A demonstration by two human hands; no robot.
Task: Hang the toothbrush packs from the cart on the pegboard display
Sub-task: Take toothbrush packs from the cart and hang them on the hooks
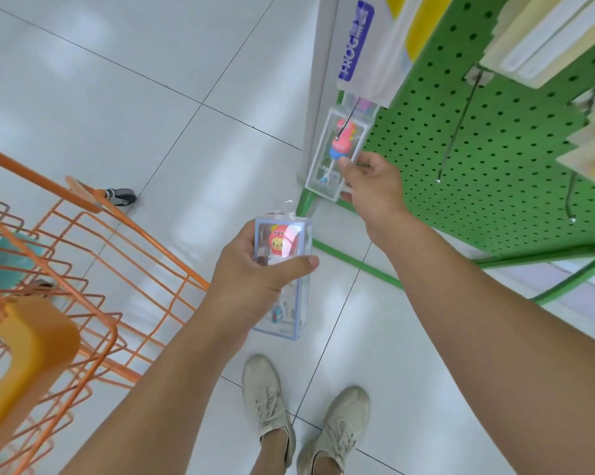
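My left hand [254,272] grips a clear toothbrush pack [287,241] with a pink cartoon figure inside, held above the floor beside the cart. My right hand [371,186] pinches the lower edge of a second clear toothbrush pack [333,142] at the left end of the green pegboard [436,132]. A metal peg [349,120] crosses the top of that second pack. The orange wire cart [83,269] stands at the left.
Two bare metal pegs [455,132] jut from the pegboard to the right of my right hand. Hanging packs [536,39] fill its upper right, and a white bag [368,49] hangs above. My feet [302,406] stand on white tiles. A green frame [357,265] runs along the floor.
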